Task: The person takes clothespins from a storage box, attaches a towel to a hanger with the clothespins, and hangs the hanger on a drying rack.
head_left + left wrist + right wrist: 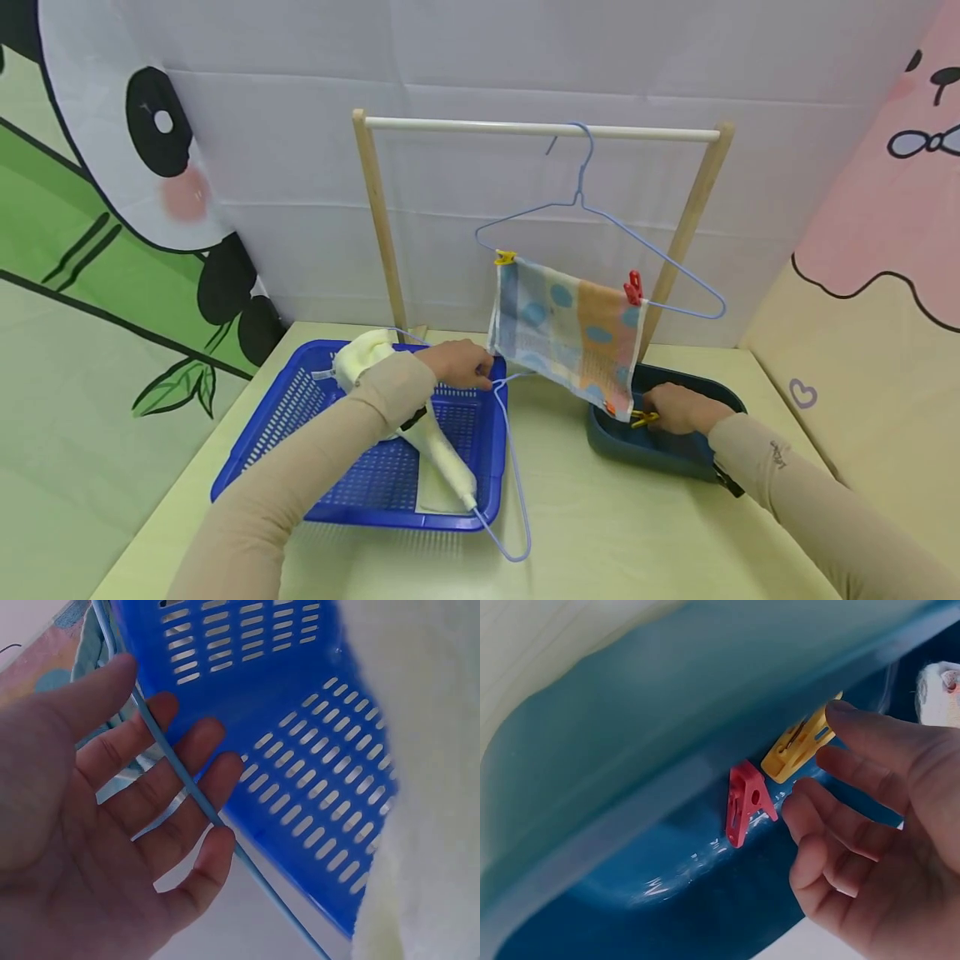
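My left hand (457, 364) grips a blue wire hanger (180, 769) over the right part of the blue basket (498, 492). A pale yellow cloth item (442, 458) is on that hanger, its lower end by the basket's front rim. At the right, my right hand (678, 408) reaches into a dark teal tub (622, 442) and pinches a yellow clothespin (799, 746) between thumb and index finger. Beside it in the tub lies a red clothespin (746, 802). A patterned small towel (566, 329) hangs in front of the tub's left end.
A rack with a white rail (480, 127) and wooden posts stands at the back. From it hangs another blue hanger (637, 237), with the towel clipped on by a yellow clothespin (506, 257) and a red clothespin (633, 288). The basket and tub stand on a pale yellow table (558, 508).
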The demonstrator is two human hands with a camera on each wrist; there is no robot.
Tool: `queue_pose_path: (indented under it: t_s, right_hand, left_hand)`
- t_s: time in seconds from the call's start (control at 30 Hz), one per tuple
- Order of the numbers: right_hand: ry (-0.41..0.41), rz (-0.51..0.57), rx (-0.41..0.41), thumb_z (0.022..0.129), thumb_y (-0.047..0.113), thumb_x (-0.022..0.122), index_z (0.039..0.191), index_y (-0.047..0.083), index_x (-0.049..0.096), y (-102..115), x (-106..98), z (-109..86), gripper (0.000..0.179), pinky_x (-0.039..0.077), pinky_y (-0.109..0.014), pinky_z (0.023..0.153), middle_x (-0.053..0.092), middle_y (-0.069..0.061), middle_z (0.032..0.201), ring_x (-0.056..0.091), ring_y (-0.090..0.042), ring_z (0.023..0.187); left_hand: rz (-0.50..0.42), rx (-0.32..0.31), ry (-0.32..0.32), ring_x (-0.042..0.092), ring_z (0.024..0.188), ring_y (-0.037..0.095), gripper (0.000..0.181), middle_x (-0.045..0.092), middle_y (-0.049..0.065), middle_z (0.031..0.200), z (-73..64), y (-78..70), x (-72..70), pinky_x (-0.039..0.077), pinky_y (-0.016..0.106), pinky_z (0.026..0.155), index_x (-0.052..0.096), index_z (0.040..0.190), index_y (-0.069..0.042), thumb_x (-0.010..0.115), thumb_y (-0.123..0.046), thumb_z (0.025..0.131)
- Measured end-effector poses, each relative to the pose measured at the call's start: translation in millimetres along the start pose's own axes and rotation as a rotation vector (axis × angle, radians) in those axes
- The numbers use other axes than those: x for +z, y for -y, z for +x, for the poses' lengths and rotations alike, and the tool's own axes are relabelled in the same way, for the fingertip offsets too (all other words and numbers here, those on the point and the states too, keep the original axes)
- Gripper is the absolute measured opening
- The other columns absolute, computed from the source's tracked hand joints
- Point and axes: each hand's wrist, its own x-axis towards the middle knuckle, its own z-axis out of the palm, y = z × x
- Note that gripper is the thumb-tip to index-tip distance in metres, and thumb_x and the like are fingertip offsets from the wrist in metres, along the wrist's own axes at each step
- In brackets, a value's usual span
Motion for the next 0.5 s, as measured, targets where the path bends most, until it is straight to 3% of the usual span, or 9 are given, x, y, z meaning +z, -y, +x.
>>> queue_pose_path:
  t_s: [0.23, 0.5]
  right_hand:
    - [0.011, -0.004, -0.003, 0.085, 0.010, 0.071, 0.092, 0.004, 0.068, -1, 3, 2.7, 0.009, 0.052, -0.040, 0.072, 0.063, -0.003, 0.086, 0.060, -0.018, 0.076]
    - [-0.003, 0.012, -0.015, 0.084, 0.009, 0.071, 0.085, 0.006, 0.067, -2, 4, 5.4, 0.004, 0.051, -0.032, 0.062, 0.061, 0.002, 0.077, 0.057, -0.011, 0.065]
  left_hand:
    - [-0.005, 0.064, -0.078, 0.051, 0.074, 0.014, 0.020, 0.060, -0.002, 0.086, -8.6, 5.0, -8.2, 0.045, 0.031, 0.071, 0.060, 0.085, -0.012, 0.065, -0.031, 0.091]
    - [-0.094, 0.059, -0.101, 0.052, 0.074, 0.014, 0.021, 0.061, -0.002, 0.085, -17.6, 11.3, -20.0, 0.045, 0.031, 0.071, 0.058, 0.085, -0.013, 0.061, -0.032, 0.093]
